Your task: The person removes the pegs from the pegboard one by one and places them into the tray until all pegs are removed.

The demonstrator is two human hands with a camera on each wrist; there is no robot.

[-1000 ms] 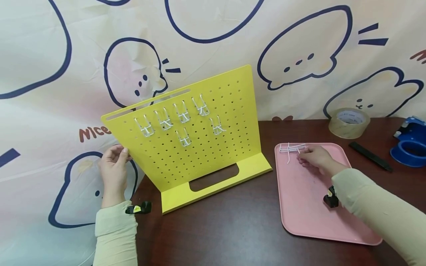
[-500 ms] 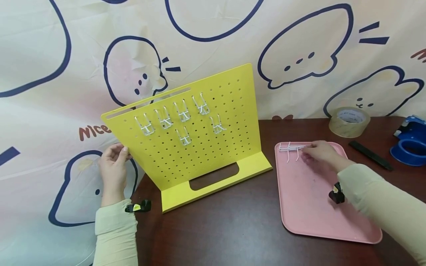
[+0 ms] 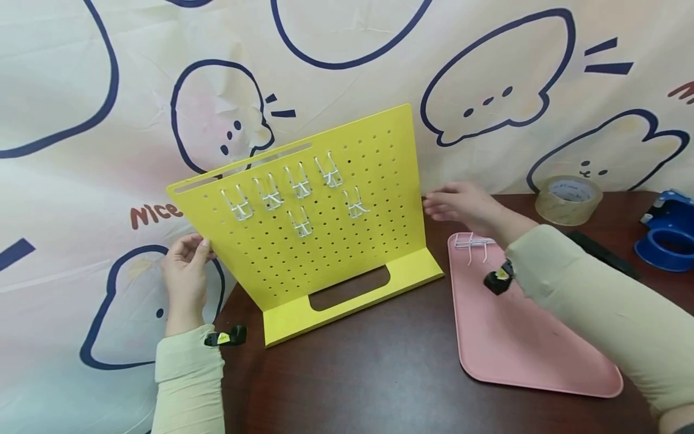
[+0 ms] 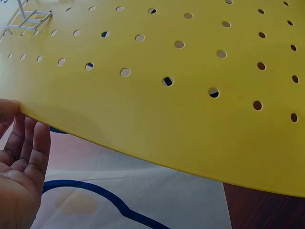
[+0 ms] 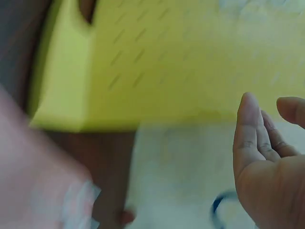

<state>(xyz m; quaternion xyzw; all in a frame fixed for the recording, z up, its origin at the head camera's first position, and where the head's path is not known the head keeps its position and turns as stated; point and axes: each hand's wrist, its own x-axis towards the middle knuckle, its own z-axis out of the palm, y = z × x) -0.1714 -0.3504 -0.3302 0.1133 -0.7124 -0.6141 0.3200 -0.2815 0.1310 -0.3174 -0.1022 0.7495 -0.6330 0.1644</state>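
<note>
A yellow pegboard stands on its base in the head view, with several white wire hooks hung in its upper holes. My left hand pinches its left edge between thumb and fingers; the left wrist view shows this hand at the board's rim. At the right edge is my right hand, holding nothing, its thumb apart from the extended fingers in the right wrist view. Whether it touches the board I cannot tell. More white wire hooks lie at the far end of a pink tray.
On the dark wooden table, a roll of clear tape sits at the back right. A blue tape dispenser is at the far right. My right forearm partly covers a black bar. A printed cloth hangs behind.
My right hand has left the hooks on the tray and moved up and left to the pegboard's right edge. My left hand has kept its hold on the left edge.
</note>
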